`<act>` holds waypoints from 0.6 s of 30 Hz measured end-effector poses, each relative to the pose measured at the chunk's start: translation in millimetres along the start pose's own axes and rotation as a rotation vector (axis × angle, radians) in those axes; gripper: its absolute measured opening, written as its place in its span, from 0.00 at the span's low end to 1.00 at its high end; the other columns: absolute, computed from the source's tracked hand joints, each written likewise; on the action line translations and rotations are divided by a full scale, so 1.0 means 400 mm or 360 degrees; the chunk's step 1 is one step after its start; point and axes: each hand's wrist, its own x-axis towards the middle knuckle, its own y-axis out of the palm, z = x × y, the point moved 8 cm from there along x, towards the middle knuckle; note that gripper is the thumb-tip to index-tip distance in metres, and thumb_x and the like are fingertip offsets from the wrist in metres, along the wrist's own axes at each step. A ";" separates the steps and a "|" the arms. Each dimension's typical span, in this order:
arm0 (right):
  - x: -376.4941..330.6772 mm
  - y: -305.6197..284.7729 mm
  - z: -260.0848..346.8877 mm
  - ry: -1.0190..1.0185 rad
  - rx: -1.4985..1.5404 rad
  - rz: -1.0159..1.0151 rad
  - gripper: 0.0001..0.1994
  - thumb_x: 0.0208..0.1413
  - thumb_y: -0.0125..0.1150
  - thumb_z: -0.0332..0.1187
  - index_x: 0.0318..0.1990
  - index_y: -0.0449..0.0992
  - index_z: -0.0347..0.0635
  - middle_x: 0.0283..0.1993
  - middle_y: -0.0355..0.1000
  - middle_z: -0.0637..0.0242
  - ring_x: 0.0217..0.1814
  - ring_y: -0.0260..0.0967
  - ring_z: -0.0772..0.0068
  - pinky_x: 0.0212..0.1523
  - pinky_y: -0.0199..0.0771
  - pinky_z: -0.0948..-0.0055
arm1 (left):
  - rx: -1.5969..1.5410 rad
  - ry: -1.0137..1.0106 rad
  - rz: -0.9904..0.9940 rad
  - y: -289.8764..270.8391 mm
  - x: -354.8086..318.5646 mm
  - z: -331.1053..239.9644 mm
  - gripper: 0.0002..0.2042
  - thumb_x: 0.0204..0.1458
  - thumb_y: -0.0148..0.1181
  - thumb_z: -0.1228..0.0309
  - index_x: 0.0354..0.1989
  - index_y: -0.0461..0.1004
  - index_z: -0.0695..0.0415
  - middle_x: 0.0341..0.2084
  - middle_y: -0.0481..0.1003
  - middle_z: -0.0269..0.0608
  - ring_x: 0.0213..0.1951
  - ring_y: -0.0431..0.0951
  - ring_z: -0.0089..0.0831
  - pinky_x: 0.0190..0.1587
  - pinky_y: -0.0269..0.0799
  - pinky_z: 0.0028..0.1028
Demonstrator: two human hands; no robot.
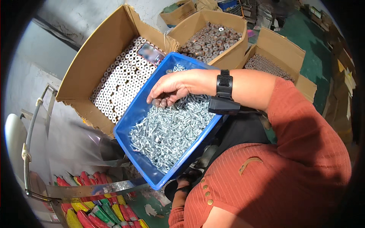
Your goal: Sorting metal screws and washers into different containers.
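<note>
A blue plastic tub [121,128] stands in front of me, filled with a heap of small silver metal screws or pins [167,133]. My right hand [169,89] hangs over the tub's far part, palm down, with its fingers curled. Small round grey metal pieces [160,102] show at its fingertips, just above the heap. Another grey disc [169,71] lies by the tub's far rim. My left forearm [179,200] rises beside the tub's near corner, a dark strap at its wrist; the left hand's fingers are lost in shadow there.
A cardboard box [97,49] at left holds rows of white ring-shaped pieces [118,83], with a phone [151,54] on them. Two more boxes [228,17] [281,43] behind hold brownish rings. A curved metal rail [30,129] and colourful packets [102,211] are at lower left.
</note>
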 end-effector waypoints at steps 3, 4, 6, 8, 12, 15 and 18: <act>-0.005 0.023 0.000 0.0005 0.0052 0.0034 0.10 0.56 0.67 0.33 0.27 0.75 0.40 0.23 0.71 0.69 0.21 0.67 0.78 0.19 0.66 0.83 | -0.0085 -0.0026 -0.0040 0.027 -0.010 -0.023 0.24 0.57 0.47 0.48 0.50 0.80 0.53 0.52 0.76 0.52 0.55 0.75 0.49 0.54 0.72 0.43; -0.008 0.025 0.004 0.0003 0.0051 0.0049 0.10 0.56 0.67 0.33 0.27 0.75 0.40 0.23 0.71 0.69 0.21 0.67 0.78 0.19 0.66 0.83 | -0.0116 -0.0041 -0.0052 0.041 -0.018 -0.027 0.24 0.57 0.47 0.48 0.49 0.80 0.53 0.52 0.76 0.52 0.55 0.76 0.49 0.54 0.72 0.43; -0.016 0.014 0.012 0.0000 -0.0100 0.0041 0.11 0.62 0.59 0.35 0.45 0.79 0.37 0.29 0.74 0.66 0.28 0.70 0.76 0.24 0.70 0.78 | -0.0166 -0.0077 -0.0074 0.062 -0.039 -0.022 0.24 0.57 0.47 0.49 0.49 0.80 0.53 0.51 0.76 0.52 0.54 0.76 0.49 0.54 0.72 0.43; -0.004 0.004 0.005 0.0003 -0.0071 0.0111 0.11 0.62 0.60 0.35 0.44 0.80 0.37 0.29 0.75 0.66 0.27 0.70 0.76 0.23 0.69 0.79 | -0.0197 -0.0113 -0.0095 0.076 -0.064 -0.006 0.24 0.58 0.47 0.49 0.49 0.80 0.53 0.51 0.76 0.53 0.54 0.76 0.50 0.54 0.73 0.43; 0.010 0.020 0.009 -0.0005 -0.0065 0.0066 0.10 0.60 0.61 0.34 0.42 0.80 0.38 0.29 0.74 0.63 0.24 0.69 0.74 0.20 0.66 0.80 | -0.0408 -0.0070 -0.0464 0.056 -0.112 0.013 0.25 0.58 0.46 0.50 0.39 0.82 0.59 0.39 0.79 0.60 0.44 0.79 0.56 0.48 0.74 0.47; 0.021 -0.008 0.007 0.0022 -0.0015 0.0026 0.09 0.61 0.60 0.33 0.43 0.80 0.38 0.28 0.74 0.61 0.23 0.69 0.71 0.19 0.65 0.80 | -0.0563 -0.0201 -0.0698 0.044 -0.148 0.060 0.23 0.57 0.48 0.52 0.36 0.82 0.61 0.36 0.79 0.61 0.42 0.80 0.55 0.48 0.73 0.48; 0.044 -0.055 -0.020 0.0076 0.0057 -0.0008 0.09 0.61 0.60 0.32 0.43 0.79 0.38 0.27 0.74 0.62 0.22 0.69 0.71 0.19 0.64 0.79 | -0.0863 -0.0163 -0.0880 0.009 -0.178 0.039 0.22 0.57 0.50 0.52 0.36 0.82 0.58 0.35 0.79 0.59 0.40 0.80 0.55 0.46 0.73 0.47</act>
